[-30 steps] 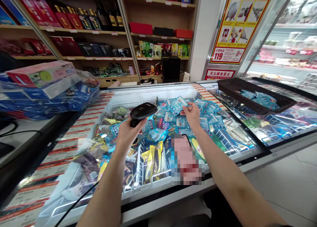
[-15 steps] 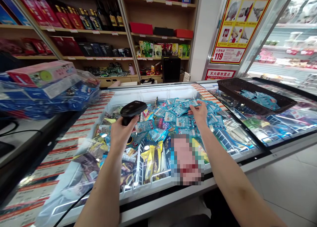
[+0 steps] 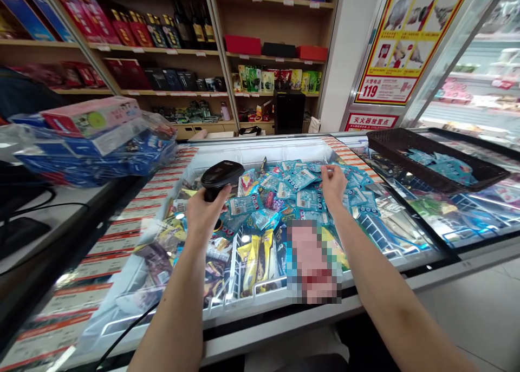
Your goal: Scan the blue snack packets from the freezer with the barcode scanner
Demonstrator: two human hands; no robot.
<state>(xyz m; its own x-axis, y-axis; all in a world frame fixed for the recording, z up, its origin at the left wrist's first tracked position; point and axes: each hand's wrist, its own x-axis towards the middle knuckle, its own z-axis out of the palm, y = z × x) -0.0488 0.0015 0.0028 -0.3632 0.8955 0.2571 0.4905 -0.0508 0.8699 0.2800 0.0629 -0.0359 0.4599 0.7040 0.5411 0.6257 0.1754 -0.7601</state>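
Since a second ago, the teal foil packet that was pinched up in the right hand [image 3: 333,185] has been set back among the heap of teal foil snack packets [image 3: 303,190] spread on the glass freezer lid [image 3: 390,242]; the scanning of that packet is judged finished. The black handheld barcode scanner [image 3: 222,175] has been drawn slightly toward nine o'clock. The right arm is stretched toward twelve o'clock, palm down, fingers loosely spread on the packets, nothing lifted. The left hand [image 3: 207,212] is wrapped around the scanner's grip, head aimed toward two o'clock, its black cable [image 3: 122,337] trailing to seven o'clock.
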